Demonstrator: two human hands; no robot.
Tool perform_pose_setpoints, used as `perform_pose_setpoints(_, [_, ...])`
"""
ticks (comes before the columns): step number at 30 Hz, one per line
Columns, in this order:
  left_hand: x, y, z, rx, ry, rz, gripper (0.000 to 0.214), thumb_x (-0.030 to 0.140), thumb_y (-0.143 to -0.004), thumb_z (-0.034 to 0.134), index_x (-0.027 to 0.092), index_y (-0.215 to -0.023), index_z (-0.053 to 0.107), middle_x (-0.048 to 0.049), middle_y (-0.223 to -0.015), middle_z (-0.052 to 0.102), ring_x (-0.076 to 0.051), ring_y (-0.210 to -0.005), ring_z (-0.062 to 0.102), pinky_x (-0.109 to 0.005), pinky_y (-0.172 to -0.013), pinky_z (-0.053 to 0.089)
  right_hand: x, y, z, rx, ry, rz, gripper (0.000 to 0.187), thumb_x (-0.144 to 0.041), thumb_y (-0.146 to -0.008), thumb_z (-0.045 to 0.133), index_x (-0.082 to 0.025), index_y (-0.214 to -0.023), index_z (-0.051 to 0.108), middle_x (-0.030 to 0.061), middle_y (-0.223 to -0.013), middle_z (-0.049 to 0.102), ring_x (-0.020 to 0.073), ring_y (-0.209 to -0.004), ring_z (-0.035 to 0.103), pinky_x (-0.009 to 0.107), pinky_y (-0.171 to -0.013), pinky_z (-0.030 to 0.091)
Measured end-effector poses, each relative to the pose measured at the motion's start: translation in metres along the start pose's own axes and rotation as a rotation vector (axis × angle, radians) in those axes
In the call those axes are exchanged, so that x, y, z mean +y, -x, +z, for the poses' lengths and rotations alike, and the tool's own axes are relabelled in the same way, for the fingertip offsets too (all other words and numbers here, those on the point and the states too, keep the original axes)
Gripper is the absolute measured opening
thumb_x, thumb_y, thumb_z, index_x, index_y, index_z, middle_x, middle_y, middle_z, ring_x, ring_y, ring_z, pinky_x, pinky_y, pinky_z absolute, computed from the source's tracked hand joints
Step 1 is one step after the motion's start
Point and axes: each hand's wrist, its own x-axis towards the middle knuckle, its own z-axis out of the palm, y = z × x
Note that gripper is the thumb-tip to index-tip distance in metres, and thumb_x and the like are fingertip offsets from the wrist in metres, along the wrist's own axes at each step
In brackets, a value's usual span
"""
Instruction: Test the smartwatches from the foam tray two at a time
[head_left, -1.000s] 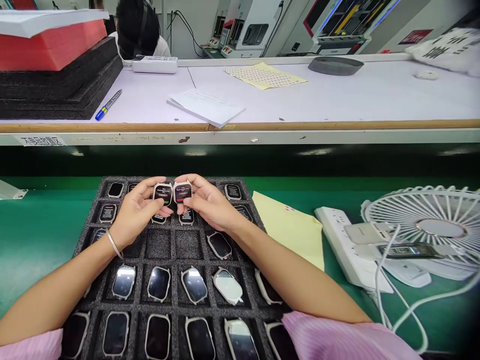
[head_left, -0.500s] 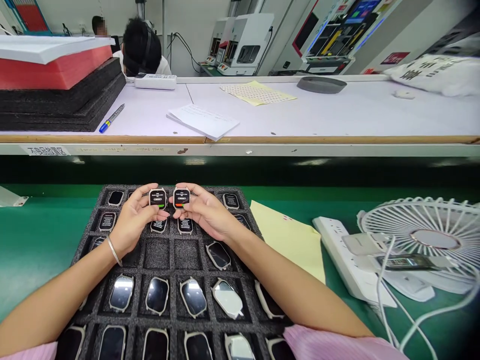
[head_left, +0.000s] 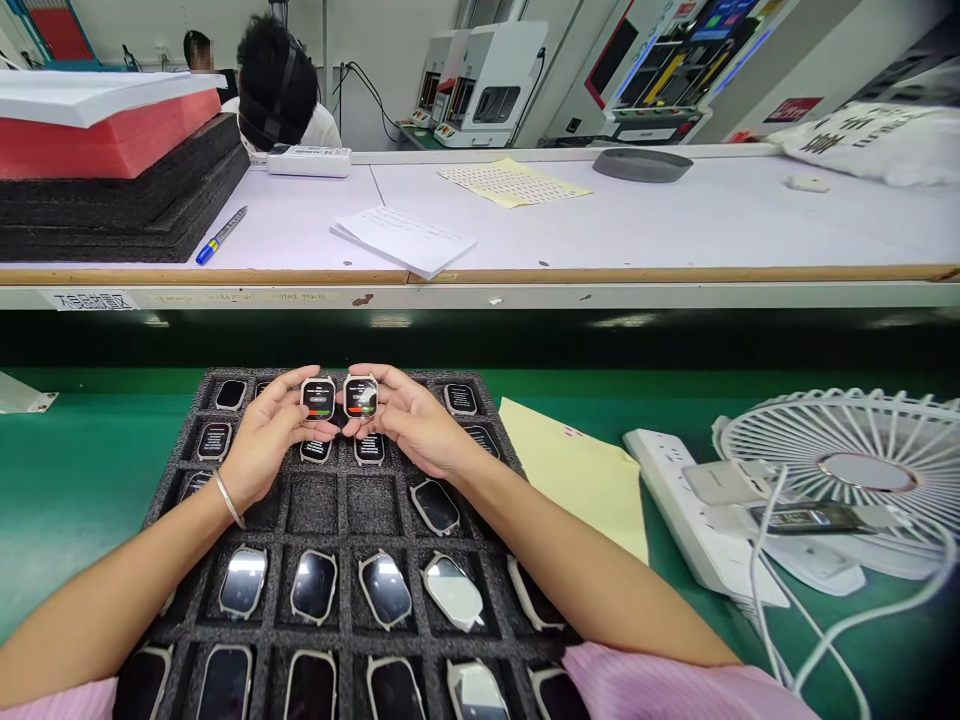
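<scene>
My left hand (head_left: 271, 432) grips a smartwatch case (head_left: 318, 398) by its edges; its lit screen shows white text with a red and green strip below. Beside it, my right hand (head_left: 409, 418) pinches a second smartwatch case (head_left: 361, 397), also lit, with glare on its glass. The two watches are held side by side with a small gap, both screens facing me. Beneath them lies a dark grey foam tray (head_left: 345, 540) divided into square pockets. Many pockets hold strapless watches, such as a dark-screened watch (head_left: 314, 587); two middle pockets hold nothing.
Right of the tray lie a yellow sheet (head_left: 574, 470), a white power strip (head_left: 697, 520) and a white fan (head_left: 862, 470) with cables. A raised shelf (head_left: 525, 240) crosses behind, carrying foam blocks (head_left: 97, 190), a pen (head_left: 221, 236) and papers (head_left: 405, 240). A person (head_left: 277, 90) sits beyond.
On the left watch, the coloured strip shows red and green where it was green. My right thumb has moved off the right watch's screen, which is tilted slightly and catches glare.
</scene>
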Motion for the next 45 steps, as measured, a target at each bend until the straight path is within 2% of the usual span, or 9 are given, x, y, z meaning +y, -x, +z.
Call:
perform_pose_setpoints(8, [-0.004, -0.001, -0.002, 0.005, -0.147, 0.049, 0.041, 0.032, -0.076, 0.070, 0.016, -0.113, 0.061, -0.0002, -0.080, 0.068, -0.011, -0.055, 0.066, -0.024, -0.056, 0.055, 0.001, 0.001, -0.002, 0.022, 0.090, 0.008, 0.027, -0.028, -0.080, 0.072, -0.020, -0.100, 0.056, -0.0009, -0.082, 0.071, 0.0074, -0.050, 0.061, 0.021, -0.048, 0.046])
perform_pose_setpoints(13, [-0.005, -0.002, -0.002, -0.006, -0.214, 0.106, 0.043, 0.024, -0.069, 0.076, 0.017, -0.109, 0.061, -0.0002, -0.084, 0.066, -0.006, -0.054, 0.054, -0.019, -0.049, 0.048, 0.000, 0.000, -0.001, 0.020, 0.055, 0.036, 0.023, -0.025, -0.083, 0.067, -0.021, -0.103, 0.057, 0.0014, -0.087, 0.072, 0.0115, -0.058, 0.067, 0.024, -0.054, 0.050])
perform_pose_setpoints(20, [0.007, 0.004, -0.015, -0.186, -0.218, 0.044, 0.058, 0.015, -0.067, 0.072, 0.022, -0.120, 0.049, -0.0044, -0.106, 0.062, -0.011, -0.069, 0.065, -0.027, -0.068, 0.055, 0.003, 0.007, 0.005, -0.147, 0.102, 0.011, 0.061, -0.011, -0.075, 0.066, -0.026, -0.129, 0.041, 0.0007, -0.100, 0.063, 0.0133, -0.076, 0.069, 0.031, -0.072, 0.056])
perform_pose_setpoints(24, [0.015, 0.032, -0.047, -0.266, -0.615, 0.087, 0.041, 0.019, -0.073, 0.068, 0.022, -0.110, 0.052, -0.0029, -0.099, 0.063, -0.015, -0.076, 0.064, -0.032, -0.073, 0.054, 0.006, 0.019, 0.017, -0.312, 0.463, -0.014, 0.050, -0.015, -0.079, 0.062, -0.023, -0.126, 0.044, 0.0042, -0.103, 0.060, 0.0155, -0.078, 0.067, 0.034, -0.071, 0.055])
perform_pose_setpoints(29, [0.008, 0.067, -0.085, -0.254, -1.211, 0.260, 0.036, 0.025, -0.073, 0.071, 0.024, -0.108, 0.062, -0.0056, -0.112, 0.056, -0.027, -0.109, 0.051, -0.043, -0.096, 0.044, 0.011, 0.035, 0.043, -0.338, 1.241, -0.286, 0.042, -0.024, -0.073, 0.073, -0.016, -0.113, 0.062, 0.0158, -0.123, 0.054, 0.0342, -0.117, 0.051, 0.056, -0.099, 0.039])
perform_pose_setpoints(34, [-0.005, 0.073, -0.099, -0.251, -1.362, 0.289, 0.046, 0.037, -0.081, 0.067, 0.031, -0.126, 0.059, -0.0063, -0.113, 0.053, -0.027, -0.105, 0.048, -0.046, -0.096, 0.040, 0.012, 0.039, 0.053, -0.389, 1.441, -0.233, 0.052, -0.035, -0.076, 0.075, -0.012, -0.121, 0.062, 0.0217, -0.133, 0.051, 0.0397, -0.124, 0.045, 0.060, -0.099, 0.036])
perform_pose_setpoints(37, [-0.001, 0.073, -0.094, -0.194, -1.420, 0.353, 0.058, 0.044, -0.080, 0.068, 0.031, -0.134, 0.053, -0.0077, -0.115, 0.052, -0.028, -0.103, 0.046, -0.048, -0.093, 0.040, -0.008, 0.042, 0.042, -0.299, 1.435, -0.331, 0.063, -0.036, -0.082, 0.071, -0.018, -0.138, 0.049, 0.0218, -0.144, 0.043, 0.0394, -0.133, 0.039, 0.061, -0.103, 0.033])
perform_pose_setpoints(42, [-0.004, 0.072, -0.074, -0.090, -1.422, 0.574, 0.038, 0.038, -0.088, 0.061, 0.027, -0.124, 0.056, -0.0077, -0.111, 0.054, -0.025, -0.100, 0.048, -0.044, -0.089, 0.039, -0.052, 0.041, 0.019, 0.045, 1.308, -0.532, 0.040, -0.033, -0.092, 0.058, -0.027, -0.131, 0.053, 0.0144, -0.137, 0.048, 0.0330, -0.130, 0.046, 0.057, -0.104, 0.037])
perform_pose_setpoints(45, [-0.010, 0.069, -0.067, -0.010, -1.420, 0.695, 0.029, 0.031, -0.090, 0.060, 0.024, -0.118, 0.057, -0.0075, -0.108, 0.056, -0.024, -0.099, 0.048, -0.041, -0.084, 0.037, -0.064, 0.026, 0.015, 0.055, 1.237, -0.571, 0.036, -0.031, -0.092, 0.059, -0.025, -0.127, 0.055, 0.0141, -0.134, 0.048, 0.0313, -0.129, 0.047, 0.054, -0.103, 0.041])
